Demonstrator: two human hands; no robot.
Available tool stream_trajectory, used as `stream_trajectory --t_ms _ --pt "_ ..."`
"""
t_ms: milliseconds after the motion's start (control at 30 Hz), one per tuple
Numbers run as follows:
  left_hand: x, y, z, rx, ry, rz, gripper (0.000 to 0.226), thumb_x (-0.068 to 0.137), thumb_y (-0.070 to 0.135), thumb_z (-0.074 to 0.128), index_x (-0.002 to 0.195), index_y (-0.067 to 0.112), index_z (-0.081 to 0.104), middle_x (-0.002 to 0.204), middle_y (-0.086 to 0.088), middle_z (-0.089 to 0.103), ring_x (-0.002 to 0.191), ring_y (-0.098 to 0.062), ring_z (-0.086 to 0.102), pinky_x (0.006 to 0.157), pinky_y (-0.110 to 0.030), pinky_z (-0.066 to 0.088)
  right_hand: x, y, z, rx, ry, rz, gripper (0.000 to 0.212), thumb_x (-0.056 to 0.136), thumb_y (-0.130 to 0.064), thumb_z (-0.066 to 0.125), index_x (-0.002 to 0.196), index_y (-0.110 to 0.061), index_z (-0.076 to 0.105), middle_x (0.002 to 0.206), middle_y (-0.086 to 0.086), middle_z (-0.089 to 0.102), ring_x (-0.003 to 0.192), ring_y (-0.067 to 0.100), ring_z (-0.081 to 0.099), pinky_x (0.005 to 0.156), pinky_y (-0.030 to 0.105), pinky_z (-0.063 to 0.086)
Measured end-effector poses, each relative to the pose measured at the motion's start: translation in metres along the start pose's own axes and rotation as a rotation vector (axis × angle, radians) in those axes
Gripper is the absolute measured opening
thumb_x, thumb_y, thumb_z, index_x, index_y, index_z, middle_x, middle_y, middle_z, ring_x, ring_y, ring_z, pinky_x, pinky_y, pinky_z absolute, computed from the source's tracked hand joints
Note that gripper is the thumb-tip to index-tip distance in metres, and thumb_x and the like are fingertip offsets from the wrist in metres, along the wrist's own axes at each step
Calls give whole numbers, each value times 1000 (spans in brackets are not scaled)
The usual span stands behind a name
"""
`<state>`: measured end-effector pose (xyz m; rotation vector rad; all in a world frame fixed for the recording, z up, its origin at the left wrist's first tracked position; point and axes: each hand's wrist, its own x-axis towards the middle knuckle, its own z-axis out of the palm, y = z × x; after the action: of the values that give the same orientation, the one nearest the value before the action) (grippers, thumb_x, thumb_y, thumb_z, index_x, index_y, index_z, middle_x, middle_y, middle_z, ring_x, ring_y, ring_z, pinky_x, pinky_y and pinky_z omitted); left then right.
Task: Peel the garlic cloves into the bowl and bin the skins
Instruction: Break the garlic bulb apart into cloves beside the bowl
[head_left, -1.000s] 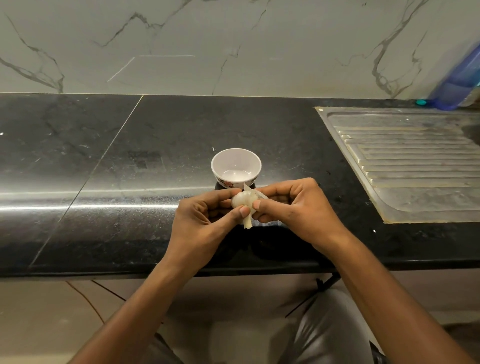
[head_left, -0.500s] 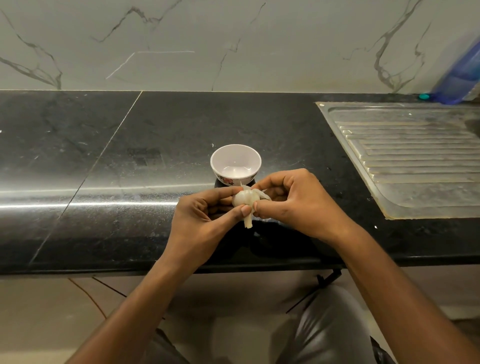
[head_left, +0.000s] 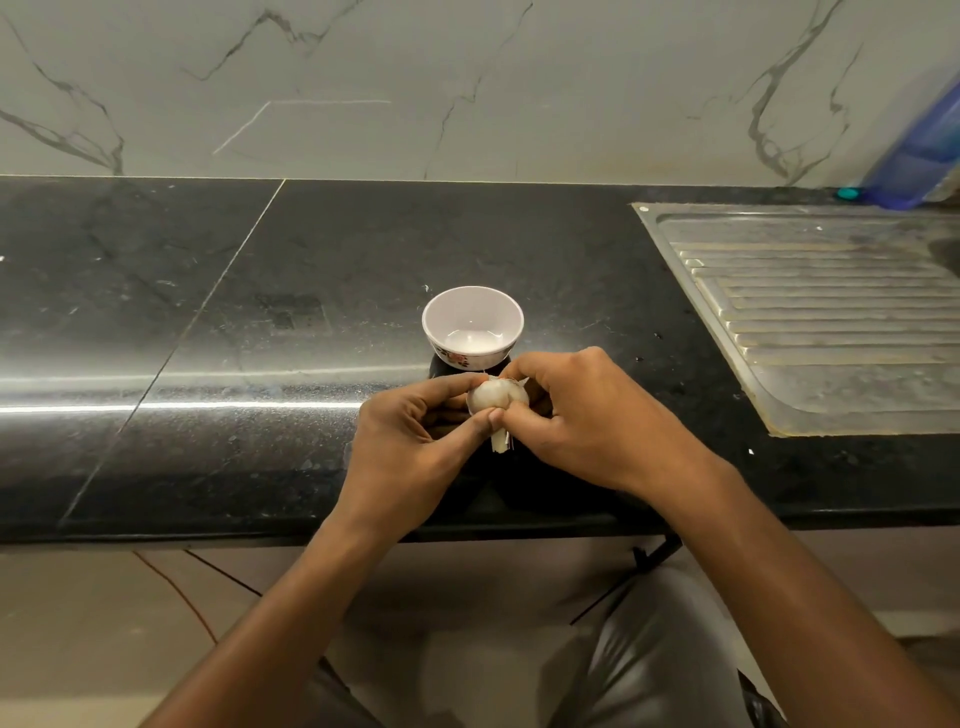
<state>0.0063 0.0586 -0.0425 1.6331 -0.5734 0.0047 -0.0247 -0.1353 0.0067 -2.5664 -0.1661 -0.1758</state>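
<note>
1. Your left hand (head_left: 410, 447) grips the garlic bulb (head_left: 496, 397) between the thumb and curled fingers, just above the front part of the black counter (head_left: 311, 291).
2. Your right hand (head_left: 587, 421) grips the bulb's other side. Its fingers curl over the top, and its thumb meets your left thumb just above the stem (head_left: 500, 441), which points down toward you.
3. The bulb looks whole. A flap of papery skin (head_left: 521, 383) lifts at its upper right, but I can see no clove that has come free.
4. The bowl (head_left: 472, 332) stands on the counter just beyond your hands, and it holds nothing.
5. No bin shows in this view.
6. I judge that you are at the very start. You have yet to strip the outer skin, split the cloves apart, peel each one into the bowl and bin the skins.
</note>
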Motion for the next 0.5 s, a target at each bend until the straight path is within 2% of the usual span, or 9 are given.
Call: stream_trajectory --t_ms 67,167,300,500 --pt "0 -1 0 -2 1 -11 35 89 9 82 122 16 76 109 8 81 101 -11 78 90 -28 62 0 3 -7 34 -7 19 23 90 -46 74 108 -32 76 84 -15 73 78 4 72 71 34 64" --pt "0 -2 0 3 -8 -12 36 89 10 82 124 13 75 110 6 81 103 -12 78 91 -30 63 0 6 -14 94 -37 24 27 85 -41 83 111 -34 77 89 -17 74 84 0 72 76 31 64" --pt "-1 -1 0 25 -15 -2 35 89 11 83 123 13 76 111 6 81 103 -12 78 92 -33 63 1 6 -9 139 -5 48 24 82 -34 84 105 -31 79 86 -15 75 82 1 72 76 31 64" --pt "-2 2 1 19 -9 16 35 88 7 82 119 21 75 109 9 81 101 -10 78 89 -28 62 4 4 6 64 91 42 16 83 -35 78 99 -30 78 83 -14 74 78 5 71 70 38 64"
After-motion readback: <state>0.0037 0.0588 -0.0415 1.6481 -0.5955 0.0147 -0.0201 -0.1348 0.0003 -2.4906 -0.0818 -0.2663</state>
